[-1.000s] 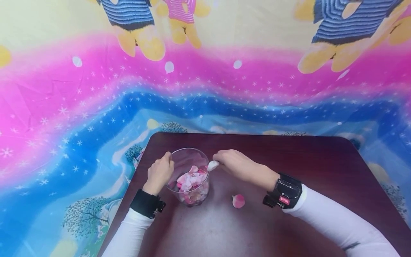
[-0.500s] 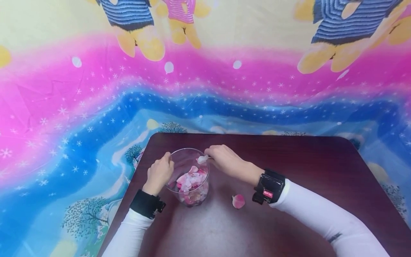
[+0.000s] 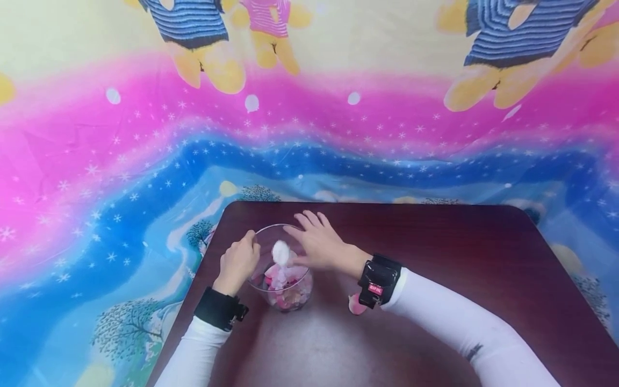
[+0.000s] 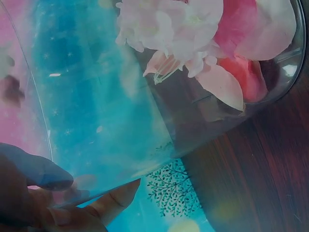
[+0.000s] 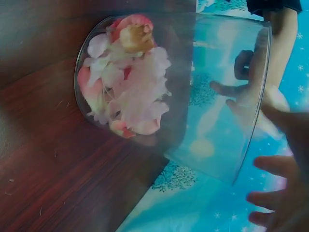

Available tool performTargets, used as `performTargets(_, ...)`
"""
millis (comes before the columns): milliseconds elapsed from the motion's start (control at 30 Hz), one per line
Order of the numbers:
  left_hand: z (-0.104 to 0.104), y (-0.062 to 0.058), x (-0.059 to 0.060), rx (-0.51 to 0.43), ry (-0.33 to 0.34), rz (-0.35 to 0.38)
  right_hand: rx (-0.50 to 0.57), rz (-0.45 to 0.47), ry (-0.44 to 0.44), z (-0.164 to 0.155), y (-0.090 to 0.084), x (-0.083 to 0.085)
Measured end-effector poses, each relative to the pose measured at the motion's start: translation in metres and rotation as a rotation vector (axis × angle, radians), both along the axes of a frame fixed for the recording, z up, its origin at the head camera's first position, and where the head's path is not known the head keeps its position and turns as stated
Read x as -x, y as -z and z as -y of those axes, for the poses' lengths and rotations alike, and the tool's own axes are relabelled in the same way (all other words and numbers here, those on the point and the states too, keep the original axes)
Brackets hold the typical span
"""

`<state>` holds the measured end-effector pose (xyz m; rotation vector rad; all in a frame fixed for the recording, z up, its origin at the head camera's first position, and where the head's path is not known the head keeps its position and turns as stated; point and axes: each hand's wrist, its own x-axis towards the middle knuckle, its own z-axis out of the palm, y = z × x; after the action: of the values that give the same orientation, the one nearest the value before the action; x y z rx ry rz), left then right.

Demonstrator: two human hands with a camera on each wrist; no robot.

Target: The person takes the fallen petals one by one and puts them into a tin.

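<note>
A clear glass container [image 5: 219, 162] stands on the dark table, with pink and white petals [image 5: 130, 92] lying in its bottom. My left hand [image 3: 238, 262] grips its rim on the left; in the left wrist view, fingers [image 4: 113, 200] sit against the clear wall. Over the right of the rim my right hand [image 3: 320, 242] is spread, fingers apart and holding nothing. A blurred white petal [image 3: 281, 252] shows just off its thumb, within the rim's outline. One loose pink petal [image 3: 356, 305] lies on the table, partly hidden behind the right wrist strap.
The dark reddish-brown table [image 3: 450, 242] has rounded far corners. A patterned pink and blue cloth [image 3: 309, 118] hangs behind and around it. Black straps with small cameras [image 3: 379, 280] are on both wrists.
My right hand has moved left over the container, opened its fingers and let go of the white petal, now over the container. The left hand has stayed on the rim.
</note>
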<state>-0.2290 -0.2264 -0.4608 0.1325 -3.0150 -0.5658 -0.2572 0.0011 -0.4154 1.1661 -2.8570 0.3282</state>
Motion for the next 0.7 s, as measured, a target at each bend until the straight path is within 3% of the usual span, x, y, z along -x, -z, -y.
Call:
performTargets(133,0.0002,0.0006,0.0,-0.005,0.008,-0.003,-0.136,0.096,0.027,0.0027,0.0007,-0.0042)
performTargets(433,0.0003,0.0007,0.0001,0.0,0.012,0.002,-0.076,0.11,0.018,0.0026,-0.0015,-0.0072)
performTargets(700,0.0,0.0009,0.0007,0.004,0.009,0.004,-0.092,0.098,0.02,-0.0011,-0.0073,-0.0103)
